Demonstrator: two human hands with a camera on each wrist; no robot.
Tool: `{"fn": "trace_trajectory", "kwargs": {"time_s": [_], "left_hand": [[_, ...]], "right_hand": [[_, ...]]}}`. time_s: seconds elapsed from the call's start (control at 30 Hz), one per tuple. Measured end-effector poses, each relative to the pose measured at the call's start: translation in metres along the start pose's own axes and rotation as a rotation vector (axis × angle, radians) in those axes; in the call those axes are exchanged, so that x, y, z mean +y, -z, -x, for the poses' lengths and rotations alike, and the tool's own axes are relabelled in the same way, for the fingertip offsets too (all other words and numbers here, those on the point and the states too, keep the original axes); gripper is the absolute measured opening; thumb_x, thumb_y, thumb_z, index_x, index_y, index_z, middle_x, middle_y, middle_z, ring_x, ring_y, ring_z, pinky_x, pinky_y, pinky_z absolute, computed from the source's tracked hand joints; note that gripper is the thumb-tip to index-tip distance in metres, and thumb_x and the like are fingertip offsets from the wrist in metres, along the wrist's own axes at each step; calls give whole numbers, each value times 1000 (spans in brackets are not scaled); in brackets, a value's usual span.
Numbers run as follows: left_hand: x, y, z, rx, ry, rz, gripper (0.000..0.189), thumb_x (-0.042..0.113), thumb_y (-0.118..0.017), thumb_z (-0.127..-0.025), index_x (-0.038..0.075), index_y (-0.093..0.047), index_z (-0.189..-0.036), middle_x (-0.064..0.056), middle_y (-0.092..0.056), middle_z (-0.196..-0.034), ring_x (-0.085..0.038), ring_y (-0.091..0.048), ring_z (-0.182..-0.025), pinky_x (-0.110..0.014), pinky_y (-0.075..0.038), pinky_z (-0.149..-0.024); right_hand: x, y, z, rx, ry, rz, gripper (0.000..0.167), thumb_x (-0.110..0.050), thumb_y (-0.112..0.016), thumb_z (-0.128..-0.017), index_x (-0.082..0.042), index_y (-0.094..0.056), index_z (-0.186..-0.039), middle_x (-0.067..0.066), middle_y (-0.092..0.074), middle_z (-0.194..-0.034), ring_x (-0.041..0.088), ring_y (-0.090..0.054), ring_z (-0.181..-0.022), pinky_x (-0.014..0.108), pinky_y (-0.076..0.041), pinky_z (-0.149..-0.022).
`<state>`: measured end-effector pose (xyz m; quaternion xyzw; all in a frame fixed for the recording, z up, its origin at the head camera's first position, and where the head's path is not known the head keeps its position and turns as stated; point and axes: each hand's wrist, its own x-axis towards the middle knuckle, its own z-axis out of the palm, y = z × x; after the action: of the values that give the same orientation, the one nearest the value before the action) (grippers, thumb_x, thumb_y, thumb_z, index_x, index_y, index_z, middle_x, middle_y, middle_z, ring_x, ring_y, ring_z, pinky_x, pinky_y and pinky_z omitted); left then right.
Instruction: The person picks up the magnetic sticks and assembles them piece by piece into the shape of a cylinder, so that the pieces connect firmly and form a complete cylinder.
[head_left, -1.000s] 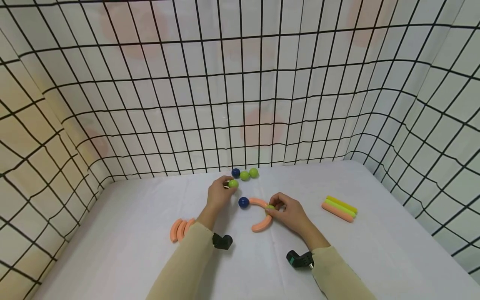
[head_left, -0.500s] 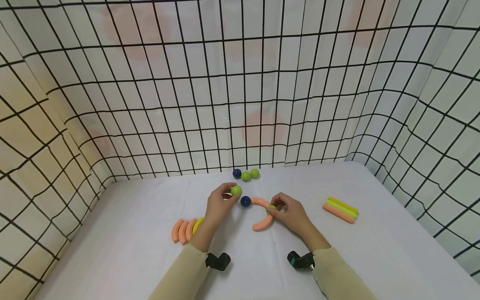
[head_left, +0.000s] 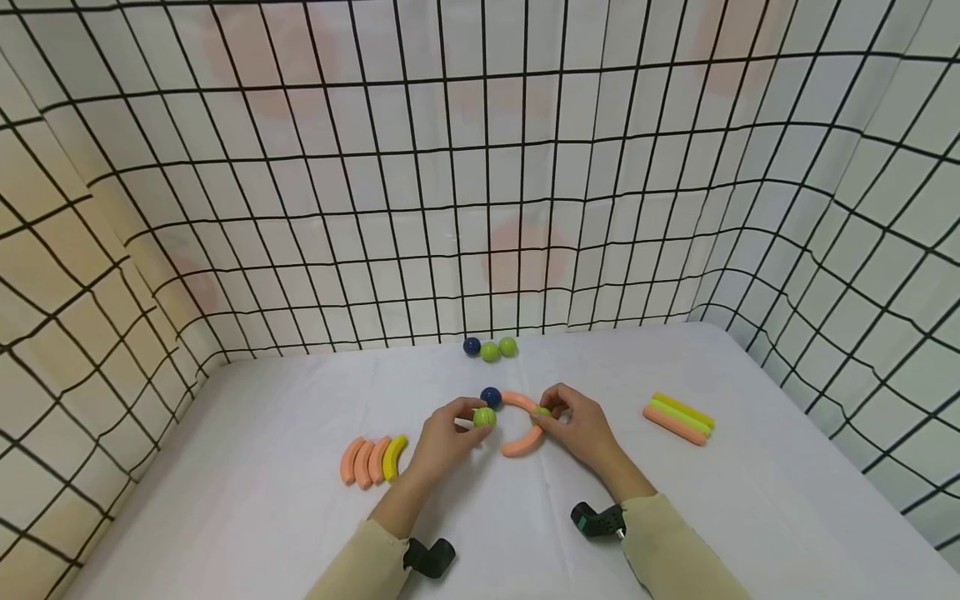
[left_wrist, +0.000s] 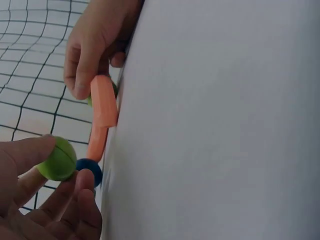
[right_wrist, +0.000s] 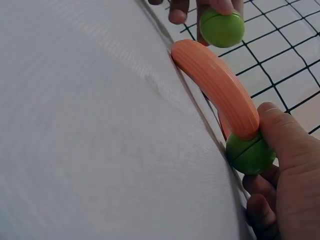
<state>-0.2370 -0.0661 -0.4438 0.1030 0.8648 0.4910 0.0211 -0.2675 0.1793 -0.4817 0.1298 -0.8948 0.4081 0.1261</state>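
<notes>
My left hand [head_left: 442, 437] pinches a green ball [head_left: 484, 417] between thumb and fingers, just in front of a dark blue ball [head_left: 491, 397]. My right hand [head_left: 576, 422] pinches another green ball [right_wrist: 251, 154], which joins two curved orange pieces into an open arc. The rear orange piece [head_left: 517, 401] runs from the blue ball to that green ball. The front orange piece [head_left: 522, 442] curves back toward the left, its free end near the left hand's ball. Ridges run along this piece in the right wrist view.
On the left lie several curved orange pieces [head_left: 363, 462] beside a yellow curved one [head_left: 393, 457]. Straight yellow, lime and orange sticks [head_left: 678, 418] lie at right. A blue ball [head_left: 472, 346] and two green balls [head_left: 498, 349] sit at the back by the black wire grid [head_left: 465, 275].
My left hand has brought its green ball toward me and slightly right, from behind the blue ball's left to in front of it. My right hand keeps its grip in place.
</notes>
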Motion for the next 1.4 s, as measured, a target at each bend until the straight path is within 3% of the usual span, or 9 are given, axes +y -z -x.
{"fn": "trace_trajectory", "kwargs": {"time_s": [0.27, 0.57, 0.77, 0.9, 1.03, 1.4], "left_hand": [[-7, -3, 11, -63, -23, -29, 37, 24, -73, -90, 14, -66, -125, -10, -68, -113, -17, -67, -89, -27, -54, -69], [-20, -9, 13, -26, -65, -87, 34, 26, -75, -89, 20, -68, -121, -4, -70, -113, -13, -61, -89, -26, -50, -71], [-22, -10, 14, -3, -71, -107, 33, 26, -77, -88, 21, -69, -120, -2, -70, -116, -11, -58, -85, -23, -47, -68], [-24, -10, 14, -2, -78, -118, 34, 25, -77, -88, 20, -69, -120, -2, -70, -117, -10, -57, -82, -21, -47, -65], [-25, -10, 14, -6, -84, -117, 34, 25, -76, -88, 20, -69, -120, -2, -70, -117, -10, -57, -82, -21, -47, -65], [-26, -10, 14, 1, -83, -126, 34, 26, -77, -87, 20, -69, -120, -2, -71, -116, -9, -57, -81, -22, -46, -64]], "right_hand": [[-1, -2, 0, 14, -2, -2, 24, -27, -81, -84, -18, -63, -97, -2, -69, -94, 11, -62, -85, 28, -49, -77], [-3, 2, 3, 22, -28, 16, 18, -27, -76, -89, -17, -65, -100, -1, -69, -98, 14, -64, -91, 31, -49, -79], [-7, 3, 9, -4, -1, -41, 20, -25, -70, -93, -19, -66, -111, 2, -65, -114, 19, -61, -100, 27, -45, -75], [-8, 1, 13, -95, 40, -50, 25, -27, -73, -89, -24, -68, -113, 3, -57, -131, 26, -54, -120, 44, -48, -93], [-10, 1, 17, -156, 78, -20, 21, -33, -76, -87, -28, -71, -107, 6, -51, -144, 34, -46, -134, 63, -39, -106], [-12, 0, 18, -206, 179, 115, 19, -32, -80, -82, -40, -71, -96, 7, -49, -148, 36, -47, -132, 63, -38, -105]]}}
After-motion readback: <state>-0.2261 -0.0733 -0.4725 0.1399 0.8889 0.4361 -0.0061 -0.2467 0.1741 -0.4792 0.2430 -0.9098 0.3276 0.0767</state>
